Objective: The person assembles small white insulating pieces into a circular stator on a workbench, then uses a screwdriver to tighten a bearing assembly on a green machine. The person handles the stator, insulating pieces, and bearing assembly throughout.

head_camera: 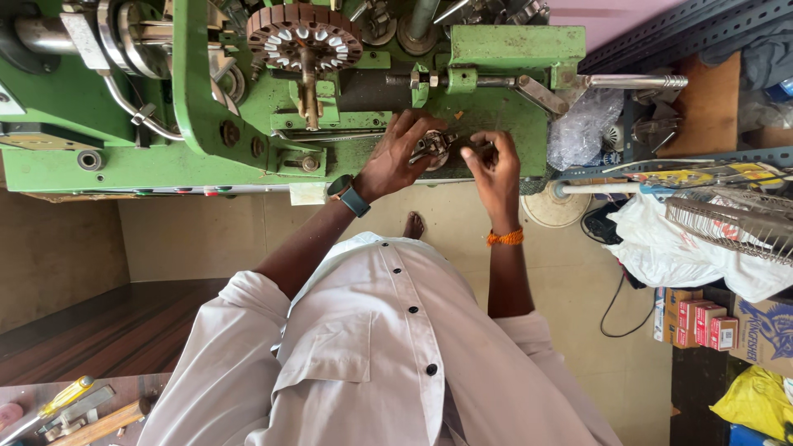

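At the near edge of the green machine [248, 91], the left hand [401, 157] curls its fingers around a small metal part [433, 147], gripping it from the left. The right hand [494, 169] sits just beside it on the right, fingertips pinched on a thin dark tool [479, 149] that reaches toward the part. A toothed wheel [304, 37] stands farther up the machine.

— What's the green machine [124, 161] made of?
— Painted metal, matt and chipped in places, with a bare steel rod [636, 81] that shines.
— And the small part [433, 147] under the left hand [401, 157]?
— Bright, glossy metal. The shirt [372, 355] is smooth pale cloth with dark plastic buttons.
— Lower left?
— A screwdriver [49, 409] with a glossy yellow plastic handle, lying on worn wood.
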